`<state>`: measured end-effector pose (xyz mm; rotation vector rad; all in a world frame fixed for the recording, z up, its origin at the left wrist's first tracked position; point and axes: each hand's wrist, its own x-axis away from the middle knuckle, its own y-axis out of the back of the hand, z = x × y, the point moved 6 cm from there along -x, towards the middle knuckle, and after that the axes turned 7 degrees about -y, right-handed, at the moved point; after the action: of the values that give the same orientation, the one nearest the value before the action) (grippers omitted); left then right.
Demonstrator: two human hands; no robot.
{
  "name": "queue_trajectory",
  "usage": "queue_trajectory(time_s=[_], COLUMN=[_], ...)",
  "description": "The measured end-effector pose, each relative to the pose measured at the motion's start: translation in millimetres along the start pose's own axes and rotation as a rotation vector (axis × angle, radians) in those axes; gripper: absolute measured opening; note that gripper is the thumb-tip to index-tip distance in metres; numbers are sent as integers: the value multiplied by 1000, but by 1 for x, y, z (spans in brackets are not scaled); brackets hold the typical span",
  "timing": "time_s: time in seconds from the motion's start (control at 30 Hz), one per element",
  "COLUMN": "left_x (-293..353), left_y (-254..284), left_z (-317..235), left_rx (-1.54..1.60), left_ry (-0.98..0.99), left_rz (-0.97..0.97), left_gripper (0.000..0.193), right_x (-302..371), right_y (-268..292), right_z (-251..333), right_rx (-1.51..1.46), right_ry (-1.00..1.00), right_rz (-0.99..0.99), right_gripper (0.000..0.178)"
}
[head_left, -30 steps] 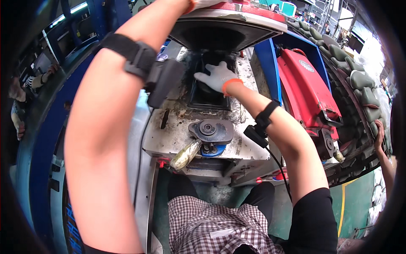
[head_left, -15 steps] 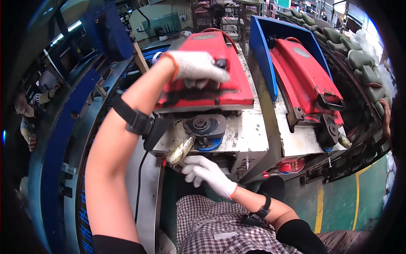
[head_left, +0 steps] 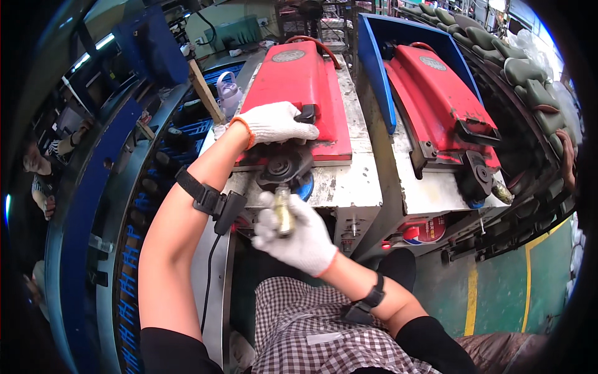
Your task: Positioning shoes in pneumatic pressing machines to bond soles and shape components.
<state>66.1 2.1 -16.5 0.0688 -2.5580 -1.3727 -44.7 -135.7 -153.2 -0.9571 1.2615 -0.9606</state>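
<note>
My left hand [head_left: 274,123], in a white knit glove, is closed over the black handle [head_left: 306,114] at the front of a red machine cover [head_left: 293,81]; most of that handle is under the glove. My right hand [head_left: 302,243], gloved too, wraps round a lever handle [head_left: 285,218] bound in shiny yellowish tape. The lever runs up to a dark round-centred clamp block [head_left: 283,167] at the machine's front edge, just below the cover. Part of a blue piece [head_left: 304,189] shows under the block.
A second red machine [head_left: 439,93] with a blue side guard [head_left: 376,81] stands to the right. Racks of dark green pads [head_left: 526,71] line the far right. At left are a lilac bottle [head_left: 229,93] and a blue-framed conveyor [head_left: 128,268]. Another person [head_left: 40,162] is beyond it.
The red cover's front edge has come down toward the clamp block, my left hand moving with it. My right hand has gone from beside the taped lever to around it, and the lever has swung rightward.
</note>
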Motion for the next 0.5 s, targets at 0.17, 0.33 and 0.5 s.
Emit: queue_trajectory(time_s=[0.17, 0.33, 0.5], left_x=[0, 8, 14], left_y=[-4, -2, -7], left_z=[-6, -3, -54], left_rx=[-152, -23, 258], left_ry=[-90, -122, -477], left_rz=[-120, -488, -831], left_gripper=[48, 47, 26], right_x=[101, 214, 328], right_y=[-21, -129, -207], right_z=[78, 179, 272], right_rx=[251, 2106, 2662], right_ry=[146, 887, 1001], right_rz=[-310, -875, -1757], right_gripper=[73, 43, 32])
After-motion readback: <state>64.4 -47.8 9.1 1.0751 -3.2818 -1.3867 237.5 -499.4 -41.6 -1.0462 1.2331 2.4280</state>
